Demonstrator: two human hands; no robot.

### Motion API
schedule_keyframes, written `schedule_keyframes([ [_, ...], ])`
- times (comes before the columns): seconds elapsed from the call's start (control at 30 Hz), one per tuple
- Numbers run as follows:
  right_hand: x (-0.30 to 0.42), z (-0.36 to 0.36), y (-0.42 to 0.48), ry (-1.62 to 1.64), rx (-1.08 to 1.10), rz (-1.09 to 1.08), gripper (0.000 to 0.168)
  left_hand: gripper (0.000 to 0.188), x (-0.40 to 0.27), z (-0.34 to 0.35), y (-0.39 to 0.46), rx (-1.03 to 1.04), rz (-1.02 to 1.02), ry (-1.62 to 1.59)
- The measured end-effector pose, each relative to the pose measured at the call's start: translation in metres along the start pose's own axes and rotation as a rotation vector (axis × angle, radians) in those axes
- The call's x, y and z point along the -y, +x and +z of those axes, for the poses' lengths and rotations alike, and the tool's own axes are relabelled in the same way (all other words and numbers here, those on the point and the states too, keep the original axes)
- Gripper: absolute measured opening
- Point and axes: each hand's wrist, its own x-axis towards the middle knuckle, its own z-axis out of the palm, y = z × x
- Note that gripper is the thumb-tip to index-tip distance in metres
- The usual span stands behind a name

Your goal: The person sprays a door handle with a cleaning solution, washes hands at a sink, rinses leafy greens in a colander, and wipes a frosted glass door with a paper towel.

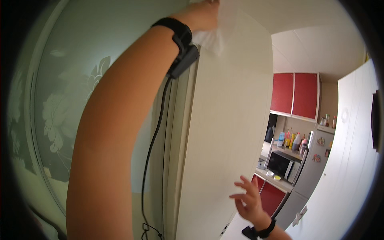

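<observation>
My left hand (199, 15) reaches up to the top of the view, closed on a thin white cloth or tissue (211, 40) that lies against the upper part of a cream wall panel (225, 105). Its fingertips are partly cut off by the picture's edge. A black strap with a dark device (184, 60) and a hanging cable is on that wrist. Low at the right, my right hand (249, 199) is raised in front of the panel's edge with fingers spread and nothing in it. It wears a black wrist strap too.
A frosted glass door (69, 90) with a flower pattern stands at the left. Through a doorway at the right are red cabinets (304, 96), a microwave (280, 163), bottles and a grey refrigerator (312, 168) with magnets. A white door (348, 150) with a handle stands at the far right.
</observation>
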Motion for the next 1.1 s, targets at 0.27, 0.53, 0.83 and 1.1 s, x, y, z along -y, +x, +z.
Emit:
schedule_keyframes([
  [0.27,0.066,-0.021,0.110,-0.242,-0.186,-0.083,0.031,0.055,0.043,0.069,0.027,-0.395,0.240,0.190],
  [0.53,0.115,-0.007,0.269,0.059,-0.352,-0.090,0.051,0.069,0.001,0.085,-0.136,-0.271,0.302,-0.256],
  [0.83,0.096,0.028,0.254,-1.061,0.128,-0.075,0.030,0.062,0.043,0.135,-0.323,-0.200,-0.169,-1.594],
  [1.1,0.130,0.033,0.315,-1.302,0.747,0.117,0.036,0.056,0.006,0.186,-0.417,-0.109,-0.257,-1.257],
])
